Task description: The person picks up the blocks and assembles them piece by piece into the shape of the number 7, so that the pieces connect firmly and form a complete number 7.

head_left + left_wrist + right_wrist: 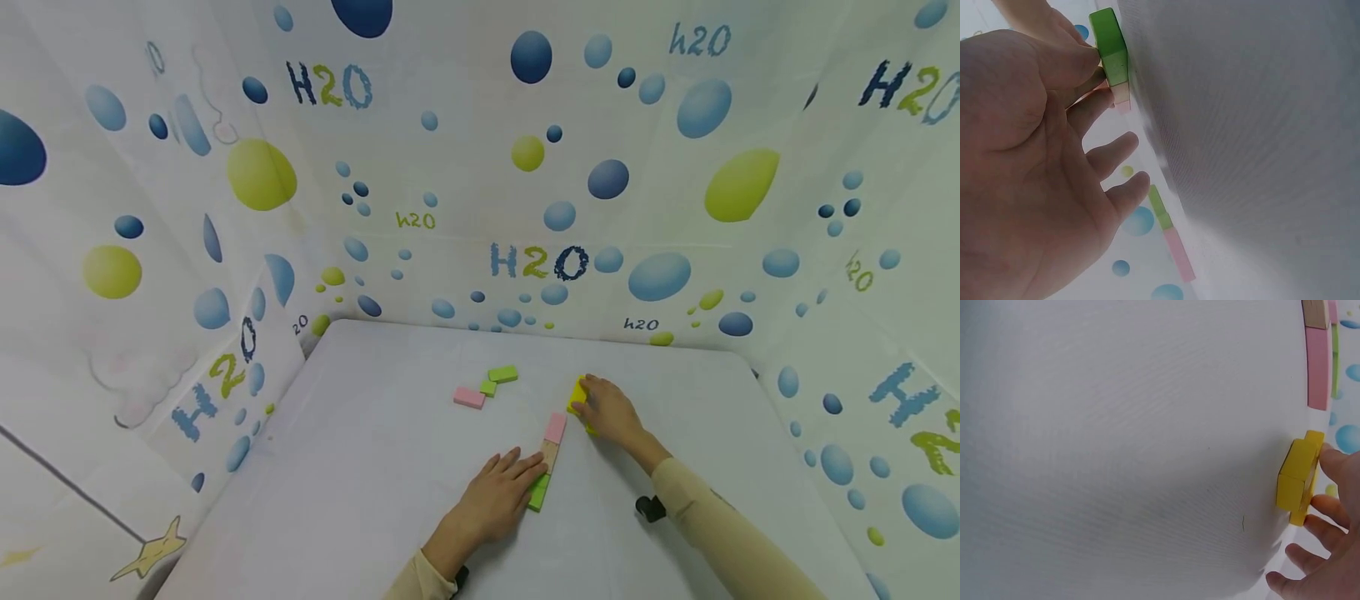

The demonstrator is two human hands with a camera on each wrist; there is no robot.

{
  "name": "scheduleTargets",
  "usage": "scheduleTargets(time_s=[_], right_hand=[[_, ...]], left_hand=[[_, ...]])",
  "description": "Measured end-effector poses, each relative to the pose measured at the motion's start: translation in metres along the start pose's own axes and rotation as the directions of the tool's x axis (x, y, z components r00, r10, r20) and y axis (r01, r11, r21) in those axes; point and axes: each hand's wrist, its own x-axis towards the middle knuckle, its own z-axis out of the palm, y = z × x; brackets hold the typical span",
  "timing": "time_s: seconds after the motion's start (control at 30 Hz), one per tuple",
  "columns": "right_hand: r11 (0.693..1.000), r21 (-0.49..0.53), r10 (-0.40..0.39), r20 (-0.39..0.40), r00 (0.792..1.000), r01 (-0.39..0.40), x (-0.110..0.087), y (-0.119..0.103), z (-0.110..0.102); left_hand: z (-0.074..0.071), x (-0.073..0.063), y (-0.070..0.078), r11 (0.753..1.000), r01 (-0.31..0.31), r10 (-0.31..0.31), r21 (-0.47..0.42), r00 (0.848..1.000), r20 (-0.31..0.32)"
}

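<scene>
A row of blocks runs away from me on the white table: a green block [537, 497] nearest, then a plain wooden one [551, 454], then a pink one [555, 427]. Spread fingers of my left hand [491, 496] touch the row's left side; in the left wrist view the thumb tip is against the green block [1113, 53]. Just beyond the row's far end, to the right, are two yellow blocks. My right hand [611, 412] pinches the back one [1314, 439] between thumb and fingers. The other yellow block [1294, 472] sits against its front.
Farther back and left lie a pink block [469, 397], a small green block [489, 388] and a longer green block [503, 374], touching corner to corner. A curtain [465, 167] printed with bubbles surrounds the table [360, 450] behind and at both sides.
</scene>
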Motion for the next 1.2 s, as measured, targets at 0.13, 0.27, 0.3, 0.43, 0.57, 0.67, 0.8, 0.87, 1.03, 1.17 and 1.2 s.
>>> scheduleTargets(time_s=[0.13,0.27,0.3,0.43,0.57,0.67,0.8,0.87,1.03,1.17,1.2], right_hand=[[1.000,0.009,0.009,0.003,1.000,-0.009,0.000,-0.001,-0.002],[1.000,0.015,-0.002,-0.008,1.000,0.002,0.000,-0.001,-0.001],[1.000,0.017,-0.005,-0.011,1.000,0.005,0.001,-0.001,0.000],[1.000,0.023,-0.008,-0.021,1.000,0.008,0.001,-0.003,0.002],[1.000,0.016,-0.011,-0.033,0.999,0.012,0.001,-0.005,0.004],[1.000,0.011,-0.017,-0.040,0.999,0.017,0.002,-0.006,0.004],[1.000,-0.001,-0.010,-0.030,0.999,0.010,0.003,-0.008,0.005],[1.000,-0.007,-0.012,-0.027,1.000,0.011,0.003,-0.008,0.006],[1.000,0.007,-0.027,-0.029,0.999,0.027,0.003,-0.010,0.006],[0.999,0.014,-0.034,-0.030,0.999,0.034,0.004,-0.010,0.008],[0.999,0.013,-0.033,-0.030,0.999,0.034,0.004,-0.010,0.009]], left_hand=[[0.000,0.000,0.001,1.000,-0.001,0.001,0.003,1.000,-0.001],[0.000,0.000,0.001,1.000,0.000,0.000,0.007,1.000,0.001],[0.000,0.000,0.001,1.000,0.000,0.000,0.008,1.000,0.001],[0.000,0.000,0.000,1.000,-0.004,0.004,0.013,1.000,-0.002],[0.000,0.000,0.000,1.000,-0.004,0.004,0.009,1.000,-0.002],[-0.001,0.000,0.001,1.000,-0.004,0.004,0.009,1.000,-0.003],[-0.002,0.000,0.001,1.000,-0.007,0.007,0.010,1.000,-0.012],[-0.002,-0.001,0.001,1.000,-0.009,0.009,0.008,1.000,-0.015],[-0.002,-0.001,0.000,1.000,-0.010,0.010,0.003,1.000,-0.020],[-0.002,-0.001,0.000,1.000,-0.010,0.010,0.000,1.000,-0.022],[-0.002,-0.001,0.000,1.000,-0.010,0.010,0.000,1.000,-0.022]])
